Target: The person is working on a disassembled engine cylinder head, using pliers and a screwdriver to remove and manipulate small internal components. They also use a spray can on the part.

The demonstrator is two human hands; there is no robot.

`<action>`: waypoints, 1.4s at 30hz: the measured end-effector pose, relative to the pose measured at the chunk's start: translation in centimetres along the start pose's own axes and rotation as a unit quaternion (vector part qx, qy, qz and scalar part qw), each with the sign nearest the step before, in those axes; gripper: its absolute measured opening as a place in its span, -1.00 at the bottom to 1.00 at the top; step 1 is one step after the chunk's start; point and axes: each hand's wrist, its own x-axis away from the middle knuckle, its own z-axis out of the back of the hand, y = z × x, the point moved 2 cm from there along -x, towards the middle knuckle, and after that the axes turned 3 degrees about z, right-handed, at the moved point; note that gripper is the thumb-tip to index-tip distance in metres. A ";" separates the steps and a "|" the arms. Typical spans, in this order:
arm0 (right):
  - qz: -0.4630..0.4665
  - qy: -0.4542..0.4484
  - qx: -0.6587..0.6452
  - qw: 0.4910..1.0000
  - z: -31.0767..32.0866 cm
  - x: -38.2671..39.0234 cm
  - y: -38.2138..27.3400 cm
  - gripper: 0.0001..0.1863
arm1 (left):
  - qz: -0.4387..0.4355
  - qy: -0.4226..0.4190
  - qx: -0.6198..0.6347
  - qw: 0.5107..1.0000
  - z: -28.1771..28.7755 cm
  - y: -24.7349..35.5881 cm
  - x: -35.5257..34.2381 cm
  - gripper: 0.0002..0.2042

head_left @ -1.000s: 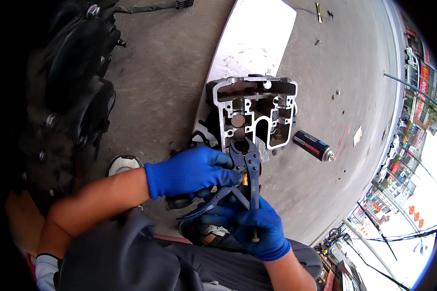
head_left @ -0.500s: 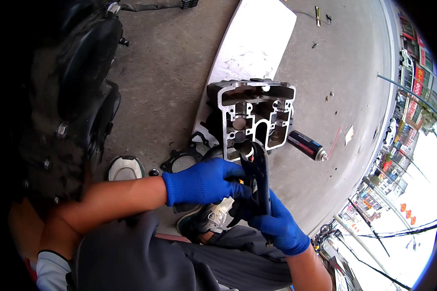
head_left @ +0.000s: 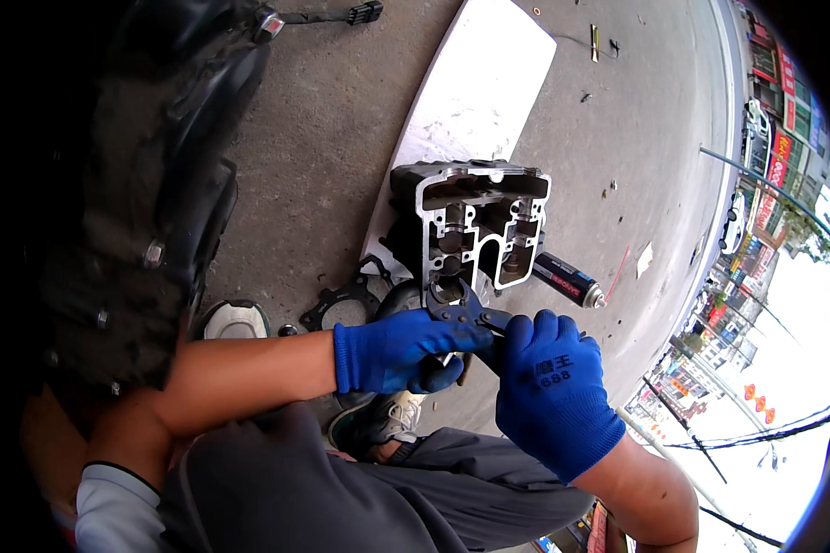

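Both my hands wear blue gloves. My right hand (head_left: 553,382) is wrapped round the handles of dark pliers (head_left: 478,316) with curved, riveted jaws. These jaws point up and away, overlapping the near edge of the engine cylinder head (head_left: 424,241) in view; whether they touch it I cannot tell. My left hand (head_left: 401,350) is closed just under the jaws, its fingers against the pliers. Something else lies between its fingers, mostly hidden. The cylinder head is tilted, its open, machined side facing me.
Beyond the cylinder head lies a white board (head_left: 475,88). A flat metal gasket (head_left: 346,300) is left of it, a black spray can (head_left: 567,278) right. A large dark machine (head_left: 148,230) stands at the left. Small parts and a yellow tube (head_left: 595,43) lie on the concrete.
The pliers have swung from nearly upright to slanting toward the lower right. My right hand has risen and turned, its back now showing. My left hand has moved slightly right.
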 end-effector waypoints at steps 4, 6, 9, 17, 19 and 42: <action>-0.008 0.008 0.016 1.000 0.1 -0.5 -0.1 -0.62 | 0.020 -0.007 0.030 0.999 0.9 -0.1 -0.8 -0.72; -0.009 0.001 0.016 1.000 0.7 -0.9 0.0 -0.63 | 0.015 -0.008 0.050 0.999 0.9 0.1 -0.9 -0.69; -0.017 -0.021 0.011 1.000 1.4 -1.5 0.0 -0.63 | -0.003 0.012 0.081 0.997 0.2 0.3 -0.7 -0.65; -0.014 -0.027 0.016 0.999 2.1 -2.3 -0.2 -0.57 | -0.024 0.064 0.088 0.994 -0.2 0.2 -0.7 -0.60; -0.003 -0.022 -0.011 1.000 2.1 -2.5 0.1 -0.56 | -0.020 0.063 0.090 0.994 -0.4 0.5 -0.3 -0.61; 0.105 0.067 -0.149 0.981 1.1 -3.3 1.8 -0.62 | -0.025 0.014 0.043 0.999 -0.7 1.3 0.2 -0.59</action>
